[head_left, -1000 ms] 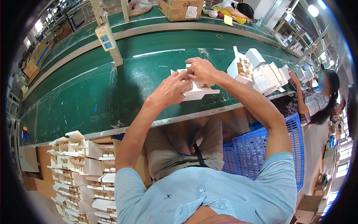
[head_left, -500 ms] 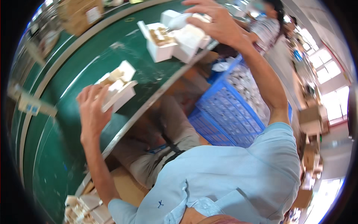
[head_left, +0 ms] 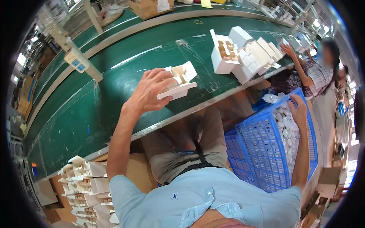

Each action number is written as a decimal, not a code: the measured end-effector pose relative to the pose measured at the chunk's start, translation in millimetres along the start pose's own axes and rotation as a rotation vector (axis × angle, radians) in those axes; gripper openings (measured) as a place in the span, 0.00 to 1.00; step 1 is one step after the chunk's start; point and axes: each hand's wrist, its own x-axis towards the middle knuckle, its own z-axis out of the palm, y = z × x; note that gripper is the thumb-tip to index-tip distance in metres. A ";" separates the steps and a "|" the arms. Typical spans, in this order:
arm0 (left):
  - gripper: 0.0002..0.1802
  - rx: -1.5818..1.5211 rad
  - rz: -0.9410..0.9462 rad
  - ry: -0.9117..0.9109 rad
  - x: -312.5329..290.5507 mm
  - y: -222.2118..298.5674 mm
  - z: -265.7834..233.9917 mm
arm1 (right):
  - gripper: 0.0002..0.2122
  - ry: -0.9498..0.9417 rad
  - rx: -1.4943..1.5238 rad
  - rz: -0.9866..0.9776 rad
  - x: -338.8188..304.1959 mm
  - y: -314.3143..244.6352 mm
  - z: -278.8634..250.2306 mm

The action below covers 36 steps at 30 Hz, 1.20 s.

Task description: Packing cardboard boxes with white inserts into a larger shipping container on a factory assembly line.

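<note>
My left hand point(head_left: 152, 89) grips the near left side of a small open white carton point(head_left: 178, 91) on the green belt, fingers over its top and thumb against its side. The carton's flaps stand up, and tan dividers show inside. My right hand point(head_left: 299, 110) is over the far right part of a blue plastic crate point(head_left: 262, 148), fingers apart with nothing visible in them. Inside the crate lie many small round white pieces point(head_left: 286, 127), some seemingly in clear plastic. Farther right on the belt, an open white carton with tan dividers point(head_left: 225, 60) stands beside other white cartons point(head_left: 249, 62).
The green conveyor belt point(head_left: 125, 81) has a metal front edge before my knees. Stacked open cartons point(head_left: 87, 182) stand at lower left. A post with a switch box point(head_left: 78, 62) rises at left. A brown box point(head_left: 150, 8) sits beyond the belt. Another person point(head_left: 310, 74) works at right.
My right hand has moved from the white cartons on the belt down to the blue crate. A white carton it was touching now rests among the others. My left hand stays at its carton.
</note>
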 end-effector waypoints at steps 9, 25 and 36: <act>0.28 0.164 -0.007 -0.063 6.6 -1.0 7.3 | 0.15 -0.231 0.431 -0.743 140.4 -286.7 107.4; 0.40 0.284 -0.111 -0.351 17.2 10.7 -8.9 | 0.13 -0.397 0.454 -0.864 142.9 -326.8 187.1; 0.42 0.216 -0.059 -0.320 13.1 -9.2 3.9 | 0.09 -0.569 0.305 -0.669 170.5 -356.1 199.2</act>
